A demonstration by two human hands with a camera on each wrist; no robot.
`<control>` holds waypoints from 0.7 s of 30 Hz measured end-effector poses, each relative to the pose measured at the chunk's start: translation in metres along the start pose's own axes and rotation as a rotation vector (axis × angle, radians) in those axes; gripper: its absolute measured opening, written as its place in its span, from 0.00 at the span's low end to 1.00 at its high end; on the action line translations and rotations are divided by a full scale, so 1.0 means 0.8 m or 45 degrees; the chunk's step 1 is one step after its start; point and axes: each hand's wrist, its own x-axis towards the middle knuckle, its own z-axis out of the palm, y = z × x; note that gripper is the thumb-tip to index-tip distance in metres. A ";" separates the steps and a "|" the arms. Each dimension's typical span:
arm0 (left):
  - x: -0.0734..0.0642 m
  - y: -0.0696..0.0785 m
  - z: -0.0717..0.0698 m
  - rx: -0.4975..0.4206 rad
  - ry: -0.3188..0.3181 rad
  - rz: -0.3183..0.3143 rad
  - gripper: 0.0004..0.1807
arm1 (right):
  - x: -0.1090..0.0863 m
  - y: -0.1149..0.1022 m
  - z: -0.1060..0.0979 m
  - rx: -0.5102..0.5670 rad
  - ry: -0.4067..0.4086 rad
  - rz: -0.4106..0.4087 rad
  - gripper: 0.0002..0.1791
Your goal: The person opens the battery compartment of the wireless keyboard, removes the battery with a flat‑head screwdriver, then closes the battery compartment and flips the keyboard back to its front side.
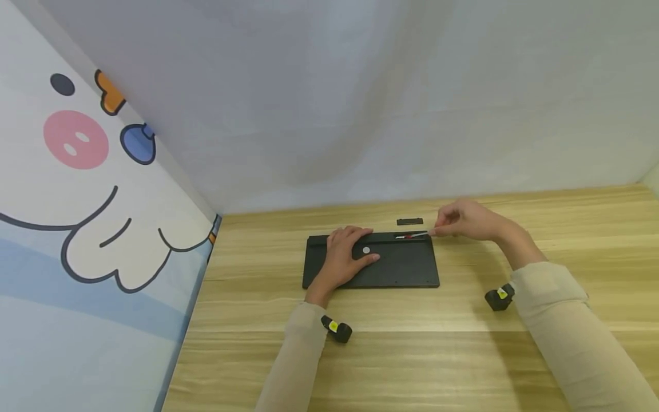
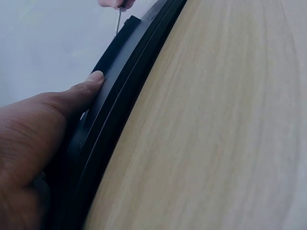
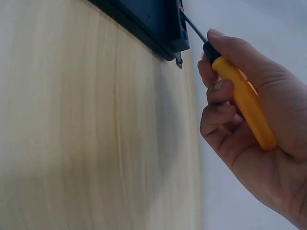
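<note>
A black keyboard (image 1: 401,268) lies face down on the wooden table, a small pale round spot on its underside. My left hand (image 1: 341,256) rests across its left half, thumb and fingers spread and pressing on it. In the right wrist view my right hand (image 3: 259,91) grips a screwdriver by its orange handle (image 3: 247,105), thumb and fingers around it. The thin shaft reaches into the battery compartment (image 1: 407,236) by the keyboard's far right edge, where something red and silver shows. The far side of the handle is hidden by the palm.
Just behind the keyboard lies a small black battery cover (image 1: 409,221). A pale curtain-like wall (image 1: 360,143) rises along the table's back edge. A panel with cartoon drawings (image 1: 92,229) stands at the left. Bare wooden tabletop (image 1: 412,355) extends in front.
</note>
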 end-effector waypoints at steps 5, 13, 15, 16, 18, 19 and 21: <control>0.000 -0.001 0.001 -0.001 -0.007 -0.009 0.35 | 0.000 0.015 0.006 0.110 -0.003 -0.010 0.09; -0.001 -0.002 0.001 -0.007 -0.009 -0.003 0.35 | -0.004 0.015 0.013 0.003 0.060 -0.017 0.10; -0.001 -0.002 0.002 -0.011 -0.008 -0.001 0.35 | -0.005 0.010 0.012 -0.072 0.078 -0.021 0.10; -0.001 -0.003 0.002 -0.011 -0.008 0.000 0.35 | -0.005 0.008 0.012 -0.107 0.087 -0.027 0.09; -0.001 -0.003 0.002 -0.013 -0.010 -0.002 0.35 | -0.004 0.003 0.011 -0.165 0.106 -0.051 0.08; -0.001 -0.004 0.002 -0.010 -0.012 -0.003 0.35 | -0.004 0.000 0.010 -0.187 0.112 -0.064 0.08; -0.001 -0.004 0.002 -0.007 -0.016 -0.006 0.35 | -0.003 -0.005 0.009 -0.225 0.117 -0.095 0.08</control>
